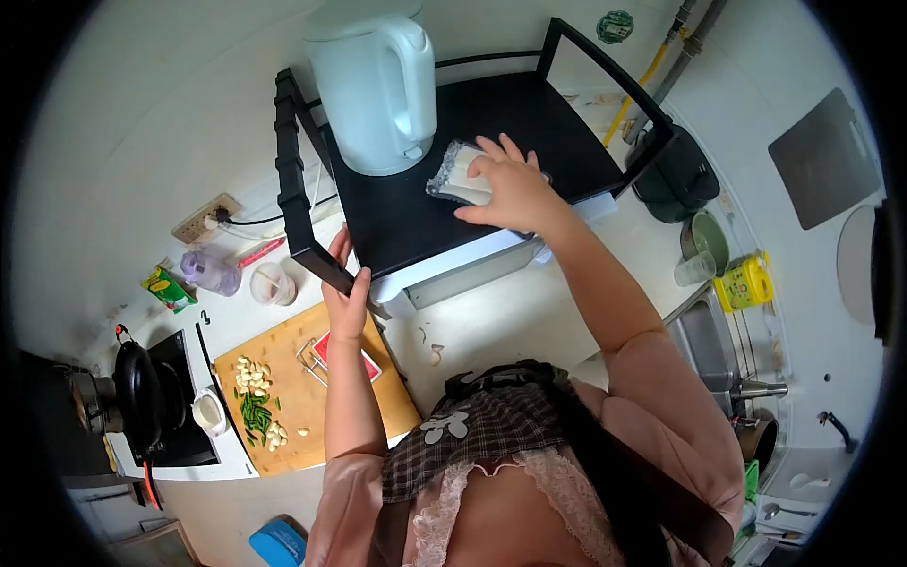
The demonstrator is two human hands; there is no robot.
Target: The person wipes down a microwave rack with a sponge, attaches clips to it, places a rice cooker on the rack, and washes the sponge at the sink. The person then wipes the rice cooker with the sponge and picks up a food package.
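Under the right fingers: a white cloth (463, 175) with a grey, textured edge, lying on the black shelf (397, 222).
Right hand (515, 194): fingers spread over the cloth, thumb beside its near edge; whether they pinch it cannot be told.
Left hand (348, 298): fingers and thumb clasped around the near left corner of the shelf's black frame (300, 222).
Kettle (373, 99): pale blue, upright on the shelf, left of the right fingers and beyond the left ones.
White tub (273, 283): left of the left fingers, apart from them, beside a purple bottle (210, 272).
Cutting board (312, 439): nearer the body than the left fingers, under the left forearm, bearing garlic cloves (252, 375), cut green pieces (255, 418) and a red-edged item (364, 364).
Yellow container (746, 283): well to the right of the right fingers, near the sink (701, 350).
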